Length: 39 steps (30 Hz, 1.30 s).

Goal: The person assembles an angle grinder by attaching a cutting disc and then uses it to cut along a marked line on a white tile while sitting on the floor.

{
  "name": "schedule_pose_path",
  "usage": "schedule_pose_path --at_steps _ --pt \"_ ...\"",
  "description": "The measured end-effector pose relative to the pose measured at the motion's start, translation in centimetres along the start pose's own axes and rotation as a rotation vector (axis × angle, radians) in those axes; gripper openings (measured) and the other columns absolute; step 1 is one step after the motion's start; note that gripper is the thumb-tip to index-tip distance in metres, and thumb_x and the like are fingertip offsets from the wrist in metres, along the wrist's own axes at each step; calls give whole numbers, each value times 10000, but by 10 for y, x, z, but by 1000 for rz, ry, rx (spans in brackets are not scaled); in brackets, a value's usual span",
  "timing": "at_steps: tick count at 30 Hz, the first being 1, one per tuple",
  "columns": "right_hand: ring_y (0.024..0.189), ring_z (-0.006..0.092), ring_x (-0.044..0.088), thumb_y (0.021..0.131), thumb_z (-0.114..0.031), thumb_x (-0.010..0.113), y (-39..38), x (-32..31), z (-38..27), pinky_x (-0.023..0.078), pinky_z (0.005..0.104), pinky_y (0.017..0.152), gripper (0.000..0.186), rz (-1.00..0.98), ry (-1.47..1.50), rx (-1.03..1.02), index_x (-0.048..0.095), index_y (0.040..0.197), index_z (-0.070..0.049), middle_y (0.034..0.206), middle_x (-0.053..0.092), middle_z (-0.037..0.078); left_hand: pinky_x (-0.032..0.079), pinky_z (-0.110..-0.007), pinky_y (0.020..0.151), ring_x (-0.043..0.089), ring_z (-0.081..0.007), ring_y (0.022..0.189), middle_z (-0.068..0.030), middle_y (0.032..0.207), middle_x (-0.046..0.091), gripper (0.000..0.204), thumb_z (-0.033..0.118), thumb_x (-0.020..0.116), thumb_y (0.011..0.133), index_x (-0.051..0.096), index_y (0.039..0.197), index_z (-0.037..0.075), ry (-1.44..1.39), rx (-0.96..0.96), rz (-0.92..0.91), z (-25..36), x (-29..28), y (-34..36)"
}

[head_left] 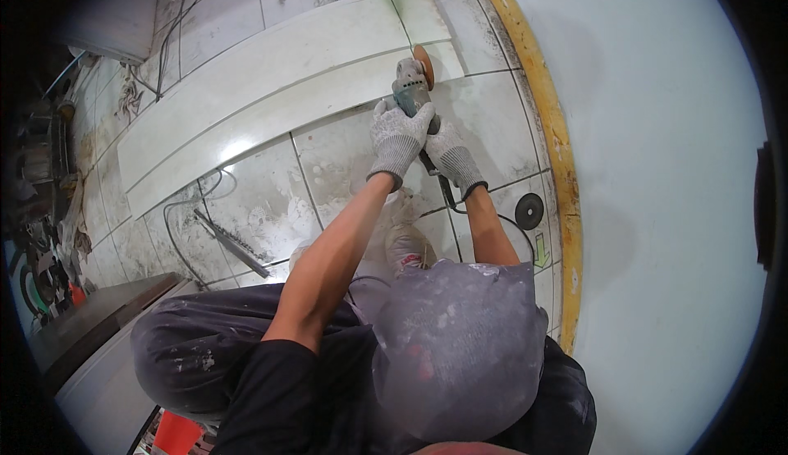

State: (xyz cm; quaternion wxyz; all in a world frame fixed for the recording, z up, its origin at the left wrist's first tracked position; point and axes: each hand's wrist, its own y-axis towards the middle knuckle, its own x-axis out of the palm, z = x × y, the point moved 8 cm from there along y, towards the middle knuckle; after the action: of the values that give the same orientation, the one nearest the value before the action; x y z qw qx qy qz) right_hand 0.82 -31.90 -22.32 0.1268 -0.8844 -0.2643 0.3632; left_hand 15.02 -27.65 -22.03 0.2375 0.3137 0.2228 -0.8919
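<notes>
Both my hands wear grey knit gloves and are closed around an angle grinder. My left hand grips the body from the left, just behind the grinder's head. My right hand holds the rear part on the right, its fingers partly hidden. The grinder's orange-brown disc stands nearly on edge over the right end of a long pale slab strip. I cannot tell whether the disc touches the strip. A wider pale slab lies along its far side. A thin dark line crosses the slab near its right end.
A yellow border strip runs along the pale wall on the right. On the tiled floor lie a black disc, a grey metal bar and the black power cord. Clutter fills the far left. My shoe is below my hands.
</notes>
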Motion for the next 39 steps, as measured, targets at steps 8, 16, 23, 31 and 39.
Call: schedule_pose_path --at_steps 8,16,23,31,39 --pt "860 274 750 963 -390 706 -2 0 -5 577 426 756 506 -85 116 36 691 1215 48 954 762 201 436 -482 1160 577 -418 1339 -252 1258 743 726 673 595 922 812 1134 12 -31 -25 -54 7 -10 -1" --pt "855 260 745 959 -383 716 -1 -2 -14 570 419 751 506 -108 171 27 692 1200 60 958 770 192 438 -488 1141 626 -427 1267 -286 1118 775 755 680 546 944 813 1072 -15 6 -21 -72 11 -14 4" --pt "860 226 725 939 -377 752 4 1 -6 573 387 764 526 -93 154 13 676 1245 44 980 758 155 460 -509 1106 657 -441 1209 -283 1096 777 753 684 559 946 817 1049 -15 -13 67 -58 17 -15 3" --pt "771 135 671 929 -320 791 -22 -41 -16 561 316 691 461 -3 433 -105 651 1214 15 889 711 58 511 -513 1019 686 -433 1136 -290 1098 755 733 671 613 961 813 1002 -33 -156 72 -44 49 -18 -17" --pt "697 133 668 814 -353 868 -23 -104 -21 554 304 597 582 46 448 -20 664 1210 21 869 705 64 542 -505 875 734 -442 956 -296 985 765 741 669 578 1012 791 1120 -33 -332 72 -182 39 16 -10"
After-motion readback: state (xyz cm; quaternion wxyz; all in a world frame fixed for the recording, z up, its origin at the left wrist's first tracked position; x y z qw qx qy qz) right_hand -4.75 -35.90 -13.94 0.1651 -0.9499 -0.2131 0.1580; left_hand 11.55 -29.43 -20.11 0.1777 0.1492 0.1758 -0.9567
